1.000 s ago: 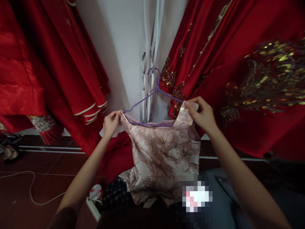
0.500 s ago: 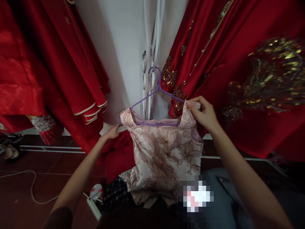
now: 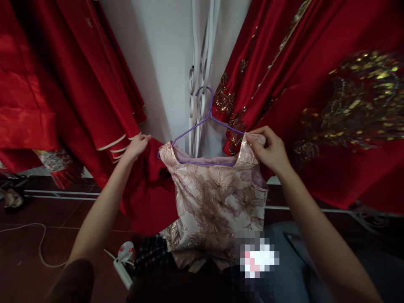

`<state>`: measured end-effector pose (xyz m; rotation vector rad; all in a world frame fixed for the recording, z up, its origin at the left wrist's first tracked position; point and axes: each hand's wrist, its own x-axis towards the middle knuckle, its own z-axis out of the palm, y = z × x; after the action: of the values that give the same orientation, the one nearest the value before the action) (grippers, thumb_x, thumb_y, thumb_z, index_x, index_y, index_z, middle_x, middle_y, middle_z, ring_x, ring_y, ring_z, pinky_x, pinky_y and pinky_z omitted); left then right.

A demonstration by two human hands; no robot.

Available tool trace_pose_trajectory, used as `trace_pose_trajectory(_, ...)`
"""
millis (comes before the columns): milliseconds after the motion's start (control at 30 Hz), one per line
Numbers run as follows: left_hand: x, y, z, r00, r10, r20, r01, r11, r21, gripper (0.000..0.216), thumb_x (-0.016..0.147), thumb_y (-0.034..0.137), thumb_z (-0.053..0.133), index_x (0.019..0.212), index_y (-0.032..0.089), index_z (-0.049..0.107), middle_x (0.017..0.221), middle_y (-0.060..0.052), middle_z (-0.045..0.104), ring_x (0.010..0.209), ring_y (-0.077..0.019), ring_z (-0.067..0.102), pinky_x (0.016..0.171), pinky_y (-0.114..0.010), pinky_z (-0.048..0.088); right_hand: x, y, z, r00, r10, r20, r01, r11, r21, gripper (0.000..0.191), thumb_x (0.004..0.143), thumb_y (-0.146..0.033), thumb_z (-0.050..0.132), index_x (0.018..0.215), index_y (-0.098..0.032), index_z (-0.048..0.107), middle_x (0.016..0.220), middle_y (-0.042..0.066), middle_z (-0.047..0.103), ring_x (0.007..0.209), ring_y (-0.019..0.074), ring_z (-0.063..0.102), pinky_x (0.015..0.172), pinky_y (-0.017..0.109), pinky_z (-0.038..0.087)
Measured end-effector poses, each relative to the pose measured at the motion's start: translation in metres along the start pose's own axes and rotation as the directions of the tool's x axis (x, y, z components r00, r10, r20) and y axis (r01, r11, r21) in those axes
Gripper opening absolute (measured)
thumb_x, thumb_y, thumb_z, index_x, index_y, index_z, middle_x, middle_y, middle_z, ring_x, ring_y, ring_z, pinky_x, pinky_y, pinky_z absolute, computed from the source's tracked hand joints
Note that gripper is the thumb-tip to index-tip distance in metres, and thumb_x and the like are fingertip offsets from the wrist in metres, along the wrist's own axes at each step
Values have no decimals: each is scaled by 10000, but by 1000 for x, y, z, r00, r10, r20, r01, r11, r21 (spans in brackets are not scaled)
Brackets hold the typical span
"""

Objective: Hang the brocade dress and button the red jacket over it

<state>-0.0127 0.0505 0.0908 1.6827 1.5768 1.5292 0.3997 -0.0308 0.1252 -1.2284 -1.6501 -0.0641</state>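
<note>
Your right hand (image 3: pixel 270 152) pinches one shoulder of the floral top (image 3: pixel 217 189); your left hand (image 3: pixel 138 145), well apart, grips red cloth (image 3: pixel 148 193) left of the purple hanger (image 3: pixel 210 112); top hung on that hanger, sleeveless, pale pink, brocade-like, crinkled, gold-glinting, wide-necked; cloth plain, draped; sequined red garment (image 3: pixel 311 80), right of the hanger.

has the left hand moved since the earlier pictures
Yes: left and up in view. The left hand was at the shoulder of the floral garment; now it overlaps the hanging cream-trimmed red hem.
</note>
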Motion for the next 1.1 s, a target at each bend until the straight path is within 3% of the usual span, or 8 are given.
trace_pose_trajectory(133,19,65,38,989,142,35,-144,986,82,237,815,338,513,697,136,552,649,-13,573,663,-130,504,669,-230,414,-5,-16,-6,999,-28,-28,26,998,-62,246,794,-443,578,853,-206,610,764,25,657,613,123,538,581,235,397)
trace_pose_trajectory(233,5,102,75,982,188,1,-188,982,-2,163,855,280,483,760,153,523,637,-3,540,633,-121,494,654,-230,406,-9,-23,-7,999,-32,-27,30,996,-87,231,797,-430,580,856,-208,610,788,22,674,618,121,552,588,231,398)
trace_pose_trajectory(333,-16,121,94,956,259,135,-237,958,-159,168,888,295,443,804,167,512,581,24,475,554,-102,447,589,-220,380,-9,-20,-4,1000,-24,-3,23,999,-47,228,795,-428,581,853,-208,602,800,25,674,623,127,554,588,240,400)
trace_pose_trajectory(467,-26,123,69,905,220,365,-167,971,-171,257,862,416,479,848,165,534,597,24,496,521,-88,430,550,-219,354,-2,-4,2,1000,8,30,-10,998,54,256,769,-459,597,819,-209,590,734,11,641,575,126,516,537,244,386)
trace_pose_trajectory(667,-7,107,11,837,137,530,-339,889,307,330,721,470,625,645,157,554,506,34,436,477,-90,365,502,-240,280,3,1,3,996,23,84,-30,996,87,227,771,-449,600,798,-224,585,735,8,641,586,130,513,544,250,382)
trace_pose_trajectory(767,0,105,20,861,278,426,-416,866,277,285,798,393,536,628,164,526,532,24,438,513,-101,373,529,-244,295,0,-3,5,987,31,156,-49,992,119,241,773,-459,594,796,-220,576,766,13,649,599,133,518,548,251,382)
trace_pose_trajectory(900,-1,113,52,787,478,390,-516,857,-9,263,849,367,466,680,167,500,648,7,475,641,-114,432,632,-235,352,-1,-1,8,971,70,228,-110,980,167,289,756,-496,599,807,-214,561,762,7,640,587,124,512,543,246,378)
trace_pose_trajectory(1100,-4,129,61,679,314,663,-339,936,-96,244,817,349,501,670,156,532,626,19,492,626,-113,448,642,-247,369,40,12,8,903,116,413,-200,965,167,400,684,-570,627,561,-194,567,535,-6,558,515,126,507,516,262,396)
